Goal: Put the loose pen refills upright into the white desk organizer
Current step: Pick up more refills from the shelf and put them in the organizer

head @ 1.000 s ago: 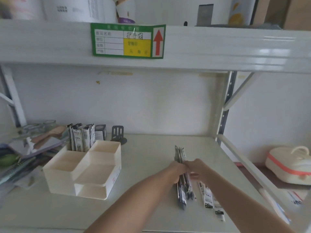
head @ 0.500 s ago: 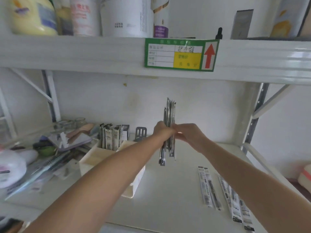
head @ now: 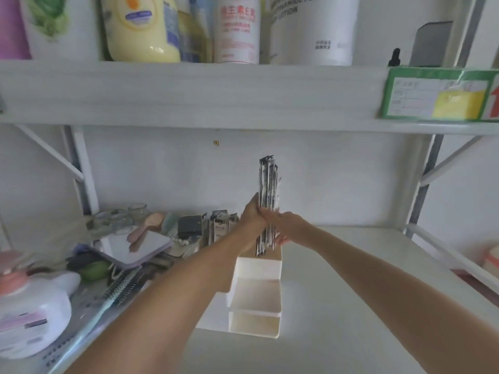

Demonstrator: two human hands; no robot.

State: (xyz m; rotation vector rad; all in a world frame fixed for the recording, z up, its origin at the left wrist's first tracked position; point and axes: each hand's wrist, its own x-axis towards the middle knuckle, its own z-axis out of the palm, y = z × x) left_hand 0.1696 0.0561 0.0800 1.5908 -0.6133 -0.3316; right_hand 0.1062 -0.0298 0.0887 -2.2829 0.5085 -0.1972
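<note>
I hold a bundle of packaged pen refills (head: 267,184) upright above the back right compartment of the white desk organizer (head: 255,298). My left hand (head: 252,220) grips the bundle at its middle. My right hand (head: 286,229) clasps it from the right, just below. The bundle's lower ends reach down to the organizer's rear rim. More packaged refills (head: 220,228) stand upright in the organizer's back left compartment, partly hidden by my left arm.
Clutter fills the shelf's left: a white bottle (head: 32,306), a lilac tablet-like slab (head: 135,247), glass jars (head: 137,211), a comb (head: 121,287). Bottles (head: 143,28) stand on the upper shelf, whose edge (head: 189,93) hangs low. A green label (head: 437,95) is at the right.
Both hands lifted the refill bundle off the shelf, turned it upright and carried it left over the organizer. My view swung left and up; the refills lying on the shelf are out of view.
</note>
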